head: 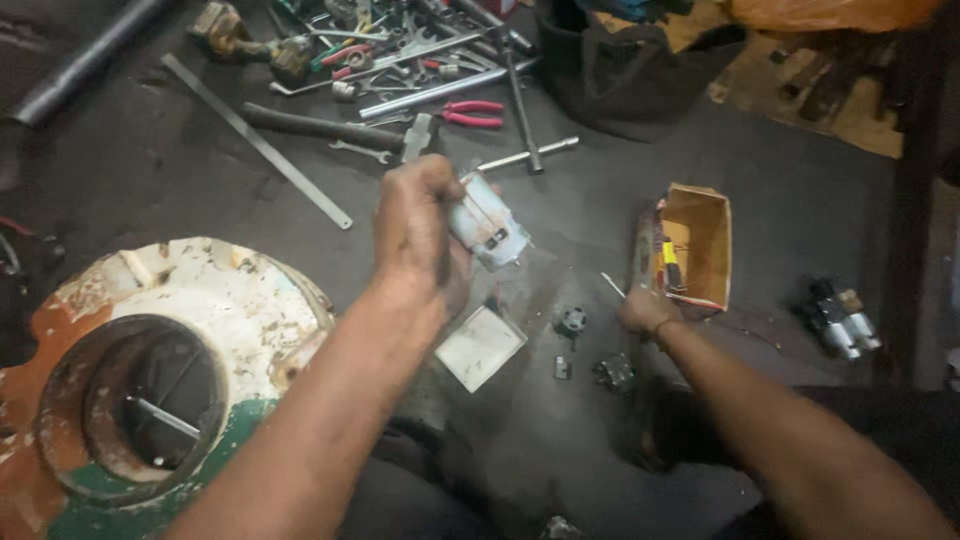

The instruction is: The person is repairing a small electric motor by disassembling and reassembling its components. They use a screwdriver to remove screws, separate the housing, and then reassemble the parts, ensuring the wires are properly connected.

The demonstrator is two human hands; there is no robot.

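Workshop floor, seen from above: near left, rusty white-and-green round metal housing (150, 370); centre, left hand (420, 235) fisted round small silver cylindrical motor (488, 232), long axis tilted far-left to near-right; right hand (648, 308) pinches thin white rod (613, 285), beside open orange cardboard box (690, 248) w/ small packets inside; far, scattered hand tools (420, 70).

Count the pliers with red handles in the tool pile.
2. One pair of red pliers lies open at the pile's near edge, right of the hammer. Another red pair sits deeper in the pile. More may be buried under other tools.
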